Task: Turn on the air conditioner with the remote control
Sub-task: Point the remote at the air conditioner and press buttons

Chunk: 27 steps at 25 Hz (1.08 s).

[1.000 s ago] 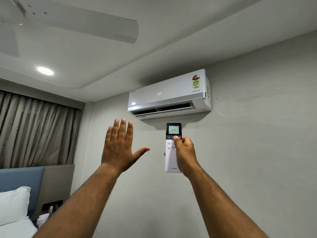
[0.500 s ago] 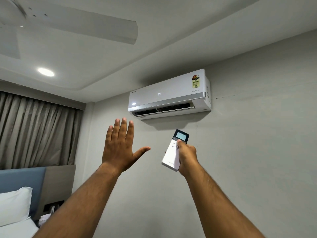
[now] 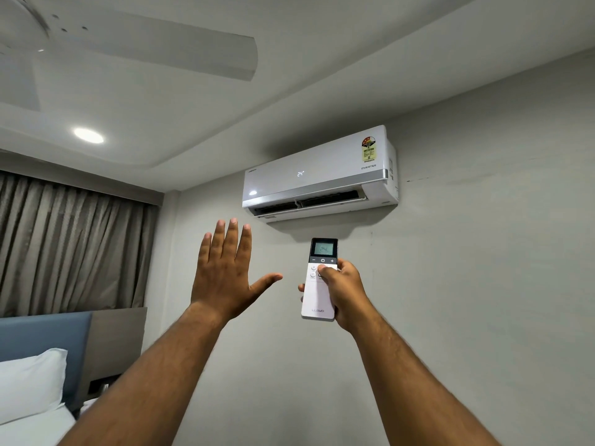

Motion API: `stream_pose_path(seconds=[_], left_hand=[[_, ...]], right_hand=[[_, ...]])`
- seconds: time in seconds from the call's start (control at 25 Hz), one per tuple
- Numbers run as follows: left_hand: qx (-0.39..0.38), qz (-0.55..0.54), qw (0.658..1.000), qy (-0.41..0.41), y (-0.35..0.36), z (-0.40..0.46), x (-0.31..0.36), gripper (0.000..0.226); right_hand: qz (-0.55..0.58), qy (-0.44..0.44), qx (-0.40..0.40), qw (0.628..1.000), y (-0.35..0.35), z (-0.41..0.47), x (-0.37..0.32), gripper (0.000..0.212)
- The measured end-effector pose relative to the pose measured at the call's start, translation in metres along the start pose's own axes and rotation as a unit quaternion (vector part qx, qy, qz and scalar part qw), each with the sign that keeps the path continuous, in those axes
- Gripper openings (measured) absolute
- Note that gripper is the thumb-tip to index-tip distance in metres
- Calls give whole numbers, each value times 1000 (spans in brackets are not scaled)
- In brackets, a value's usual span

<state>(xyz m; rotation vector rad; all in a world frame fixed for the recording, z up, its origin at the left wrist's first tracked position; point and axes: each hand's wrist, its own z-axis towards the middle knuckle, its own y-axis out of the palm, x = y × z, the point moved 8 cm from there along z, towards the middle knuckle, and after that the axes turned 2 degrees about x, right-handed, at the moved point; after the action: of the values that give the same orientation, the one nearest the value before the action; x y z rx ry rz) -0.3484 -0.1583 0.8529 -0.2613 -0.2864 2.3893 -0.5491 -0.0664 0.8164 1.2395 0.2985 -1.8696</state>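
Remote control [image 3: 318,284] back upright and aimed at the air conditioner [image 3: 318,175], after a tilt to the left half a second ago. Right hand [image 3: 343,292] wrapped around the lower right of the remote, fingers clenched on it, thumb resting on the button cluster just below the power key. Small screen facing the camera again, reading 24. Matching 24 lit on the unit's front panel, high on the far wall, louvre open along the underside. Left hand [image 3: 227,272] raised beside the remote, to its left and just below the unit, palm toward the wall, fingers released and spread, holding nothing, unchanged from a second ago. Judged from the lit display and open louvre: unit probably already on, left palm likely feeling for airflow. Task near done or done; no further press apparently needed.
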Motion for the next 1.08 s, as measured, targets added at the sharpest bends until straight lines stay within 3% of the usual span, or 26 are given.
stream_pose_path(seconds=[0.44,1.08], left_hand=[[5,-7,1000,7,0,2,9,105],[1,-14,1000,12,6,0,12,106]], right_hand=[[6,-66,-17,998,-11,-7,-9,24],[-1,-43,1,999,-15,-4,-10,19]])
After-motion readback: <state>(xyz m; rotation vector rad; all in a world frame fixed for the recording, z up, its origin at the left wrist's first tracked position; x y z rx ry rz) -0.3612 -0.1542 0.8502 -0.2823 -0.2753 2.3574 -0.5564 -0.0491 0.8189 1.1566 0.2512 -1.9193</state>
